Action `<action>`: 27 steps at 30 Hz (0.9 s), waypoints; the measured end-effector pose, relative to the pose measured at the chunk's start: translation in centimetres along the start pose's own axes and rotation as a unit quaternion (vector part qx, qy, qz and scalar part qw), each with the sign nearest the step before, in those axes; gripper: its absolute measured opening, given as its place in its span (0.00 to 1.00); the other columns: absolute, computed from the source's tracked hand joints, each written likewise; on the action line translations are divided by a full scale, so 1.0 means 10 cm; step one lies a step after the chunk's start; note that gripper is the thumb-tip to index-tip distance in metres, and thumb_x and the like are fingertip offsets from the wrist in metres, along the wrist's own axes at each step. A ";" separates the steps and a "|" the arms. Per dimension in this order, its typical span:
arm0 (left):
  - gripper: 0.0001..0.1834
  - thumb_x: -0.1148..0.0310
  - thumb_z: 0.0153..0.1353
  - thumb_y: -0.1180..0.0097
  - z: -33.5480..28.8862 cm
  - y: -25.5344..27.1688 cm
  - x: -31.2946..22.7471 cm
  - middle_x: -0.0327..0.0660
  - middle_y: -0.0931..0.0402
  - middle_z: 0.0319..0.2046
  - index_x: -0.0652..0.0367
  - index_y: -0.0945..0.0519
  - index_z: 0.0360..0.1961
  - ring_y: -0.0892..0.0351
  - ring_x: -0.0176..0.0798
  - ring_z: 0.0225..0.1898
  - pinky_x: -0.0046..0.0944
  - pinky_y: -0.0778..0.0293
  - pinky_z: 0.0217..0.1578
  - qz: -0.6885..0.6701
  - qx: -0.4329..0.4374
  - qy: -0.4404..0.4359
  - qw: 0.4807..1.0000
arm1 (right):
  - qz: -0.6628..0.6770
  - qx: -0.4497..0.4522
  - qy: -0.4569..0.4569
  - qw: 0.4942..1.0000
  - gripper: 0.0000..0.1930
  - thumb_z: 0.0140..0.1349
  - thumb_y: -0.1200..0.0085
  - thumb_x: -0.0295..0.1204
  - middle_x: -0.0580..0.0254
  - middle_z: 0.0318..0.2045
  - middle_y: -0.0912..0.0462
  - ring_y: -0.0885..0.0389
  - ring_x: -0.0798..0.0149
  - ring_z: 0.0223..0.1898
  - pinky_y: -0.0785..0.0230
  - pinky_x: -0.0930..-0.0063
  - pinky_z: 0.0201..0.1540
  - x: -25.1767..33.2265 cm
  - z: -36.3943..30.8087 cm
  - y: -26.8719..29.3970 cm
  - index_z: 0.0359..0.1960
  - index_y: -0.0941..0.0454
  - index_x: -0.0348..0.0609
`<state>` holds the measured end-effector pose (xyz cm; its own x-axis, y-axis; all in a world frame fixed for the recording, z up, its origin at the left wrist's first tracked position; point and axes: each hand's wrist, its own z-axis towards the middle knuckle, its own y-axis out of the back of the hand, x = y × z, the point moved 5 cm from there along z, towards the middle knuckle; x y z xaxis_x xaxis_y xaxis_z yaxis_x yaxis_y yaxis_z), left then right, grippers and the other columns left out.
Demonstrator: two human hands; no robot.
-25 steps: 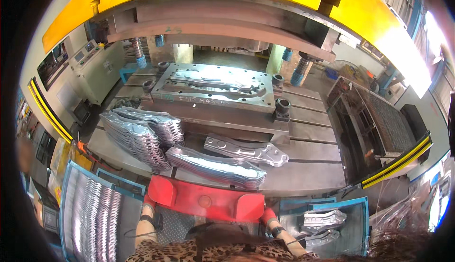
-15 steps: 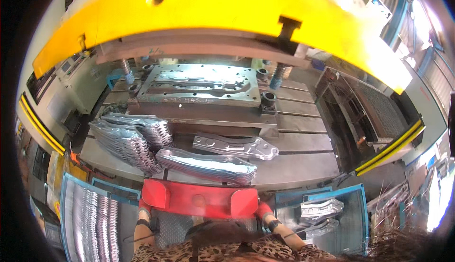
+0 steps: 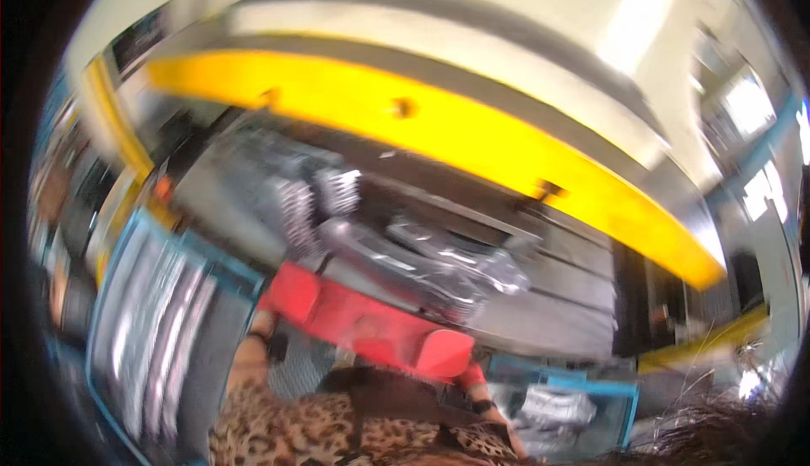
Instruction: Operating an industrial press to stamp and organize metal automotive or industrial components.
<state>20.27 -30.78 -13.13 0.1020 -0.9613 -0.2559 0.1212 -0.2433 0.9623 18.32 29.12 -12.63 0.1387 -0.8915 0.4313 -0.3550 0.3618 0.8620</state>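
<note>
Both L hand point(image 3: 266, 306) & R hand point(image 3: 472, 374) at ends of red box point(image 3: 363, 321), can't tell grip; press beam point(image 3: 464, 140) low, prob. mid-stroke; metal parts point(image 3: 380, 259) on bed point(image 3: 565, 323) prob. done, those in L bin point(image 3: 221, 263) maybe not

Left hand point(image 3: 265, 307) and right hand point(image 3: 472, 375) are touching red console point(image 3: 359, 321). Metal stack point(image 3: 392, 268) is lying by press bed's point(image 3: 544, 321) near edge.

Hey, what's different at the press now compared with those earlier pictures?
The yellow press beam has come down, hiding the die; the view has tilted and blurred. The left hand and right hand stay at the ends of the red console, and the metal parts still lie on the press bed.
</note>
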 end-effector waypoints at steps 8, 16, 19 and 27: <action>0.34 0.44 0.54 0.50 0.18 0.53 -0.25 0.58 0.28 0.49 0.65 0.25 0.48 0.31 0.58 0.54 0.45 0.33 0.51 -0.369 0.017 0.333 0.868 | 0.455 -0.033 -0.181 0.872 0.11 0.56 0.47 0.36 0.59 0.27 0.18 0.20 0.58 0.27 0.30 0.67 0.30 -0.72 -0.25 -0.32 0.37 0.19 0.47; 0.25 0.57 0.52 0.45 0.19 1.78 -0.71 0.52 0.23 0.41 0.60 0.25 0.49 0.23 0.53 0.45 0.47 0.29 0.47 -0.222 -0.173 0.317 0.906 | 0.480 -0.384 -0.274 0.740 0.26 0.53 0.48 0.23 0.59 0.26 0.23 0.27 0.65 0.21 0.33 0.70 0.22 -0.06 -1.51 1.47 0.57 0.35 0.43; 0.20 0.71 0.51 0.39 0.68 1.99 -1.26 0.46 0.20 0.40 0.63 0.24 0.47 0.21 0.39 0.42 0.36 0.28 0.45 -0.404 -0.201 0.191 0.871 | 0.468 -0.448 -0.180 0.740 0.30 0.52 0.48 0.19 0.60 0.49 0.27 0.29 0.67 0.45 0.35 0.75 0.48 0.61 -1.36 2.40 0.61 0.38 0.39; 0.19 0.73 0.51 0.39 1.96 2.07 -2.68 0.41 0.20 0.35 0.65 0.24 0.46 0.23 0.31 0.36 0.32 0.28 0.40 -0.521 -0.035 -0.043 0.852 | 0.416 -0.313 0.070 0.851 0.31 0.52 0.50 0.17 0.55 0.53 0.27 0.28 0.69 0.50 0.36 0.77 0.52 1.70 0.85 3.88 0.62 0.39 0.40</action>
<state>0.74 -12.60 15.47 -0.1700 -0.2346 -0.9571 0.1610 -0.9648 0.2079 -0.97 25.71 25.90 0.2039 -0.2303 0.9515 0.1722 0.9652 0.1967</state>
